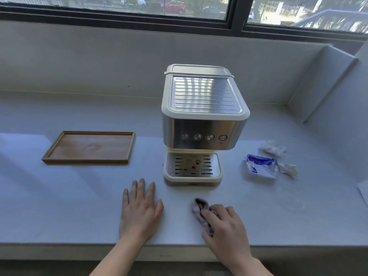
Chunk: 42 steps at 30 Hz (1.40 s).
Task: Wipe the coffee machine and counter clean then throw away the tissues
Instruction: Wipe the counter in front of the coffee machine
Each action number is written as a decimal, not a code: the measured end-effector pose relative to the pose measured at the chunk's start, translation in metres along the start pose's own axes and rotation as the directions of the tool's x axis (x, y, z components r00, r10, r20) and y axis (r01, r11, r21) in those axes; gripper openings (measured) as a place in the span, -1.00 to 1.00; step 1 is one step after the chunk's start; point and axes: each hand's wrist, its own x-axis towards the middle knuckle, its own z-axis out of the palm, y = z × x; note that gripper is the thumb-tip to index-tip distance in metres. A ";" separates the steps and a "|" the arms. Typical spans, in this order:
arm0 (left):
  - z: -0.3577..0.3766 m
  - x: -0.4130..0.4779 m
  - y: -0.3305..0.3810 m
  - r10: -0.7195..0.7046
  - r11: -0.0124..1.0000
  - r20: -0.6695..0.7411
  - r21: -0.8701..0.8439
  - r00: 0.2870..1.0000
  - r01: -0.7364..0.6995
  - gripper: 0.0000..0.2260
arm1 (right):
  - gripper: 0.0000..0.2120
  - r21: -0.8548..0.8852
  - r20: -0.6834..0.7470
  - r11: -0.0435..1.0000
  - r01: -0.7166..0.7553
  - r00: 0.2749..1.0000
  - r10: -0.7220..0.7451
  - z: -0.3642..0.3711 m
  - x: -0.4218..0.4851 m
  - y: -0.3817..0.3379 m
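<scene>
Coffee machine [203,124] stands upright mid-counter, cream body with steel front, four round buttons in a row, drip tray [192,168] at its base facing the camera. Counter [79,196] is pale grey stone under a window. Left hand [140,211] lies flat, palm down on the counter just left of the drip tray, fingers straight and slightly spread, holding nothing. Right hand [224,226] presses a crumpled, greyish soiled tissue [200,211] onto the counter in front of the machine, fingers curled and clamped over it, part of the wad sticking out past the fingertips to the left. To the right of the machine: a blue-and-white tissue pack [259,166], one white crumpled tissue wad [272,147] behind it, another wad [288,170] touching its right end. Wooden tray [89,147] lies flat, well left of the machine, apart from both hands
</scene>
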 end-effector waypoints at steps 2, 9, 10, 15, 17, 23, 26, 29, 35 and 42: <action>-0.003 -0.002 0.000 0.010 0.999 0.007 -0.035 1.000 -0.010 -0.42 | -0.70 0.107 0.102 0.993 -0.051 0.994 0.040 -0.002 0.007 -0.020; -0.011 -0.011 0.000 0.080 0.990 -0.062 -0.112 0.995 -0.087 -0.51 | -0.64 0.309 0.158 0.912 -0.268 0.961 0.229 -0.018 0.030 -0.023; -0.011 -0.014 0.004 0.123 0.983 -0.092 -0.123 0.988 -0.134 -0.52 | -0.64 0.309 0.143 0.909 -0.279 0.959 0.246 -0.022 0.030 -0.018; -0.018 -0.036 0.056 0.202 0.844 -0.130 -0.479 0.971 -0.240 -0.46 | -0.63 0.356 0.140 0.871 -0.340 0.941 0.309 -0.037 0.026 -0.008; -0.025 -0.043 0.076 0.281 0.720 -0.065 -0.646 0.958 -0.255 -0.30 | -0.59 0.378 0.138 0.865 -0.329 0.944 0.299 -0.039 0.026 -0.009; -0.038 -0.053 0.095 0.479 0.678 0.049 -0.655 0.877 -0.334 -0.13 | -0.56 0.423 0.175 0.877 -0.231 0.970 0.171 -0.052 0.027 -0.011; -0.051 -0.061 0.090 0.396 0.554 0.121 -0.822 0.910 -0.132 -0.27 | -0.56 0.430 0.163 0.891 -0.144 0.983 0.080 -0.059 0.029 -0.020; -0.063 -0.064 0.078 0.345 0.265 0.166 -0.961 0.924 0.074 -0.44 | -0.62 0.451 0.147 0.890 -0.060 0.989 -0.008 -0.062 0.038 -0.038; -0.085 -0.049 0.041 0.079 0.434 0.074 -0.900 0.994 0.032 -0.78 | -0.64 0.495 0.131 0.868 0.026 0.986 -0.104 -0.049 0.069 -0.081; -0.093 -0.019 -0.007 0.006 0.604 0.032 -0.796 0.999 0.022 -0.80 | -0.68 0.476 0.156 0.878 0.052 0.977 -0.142 -0.015 0.106 -0.116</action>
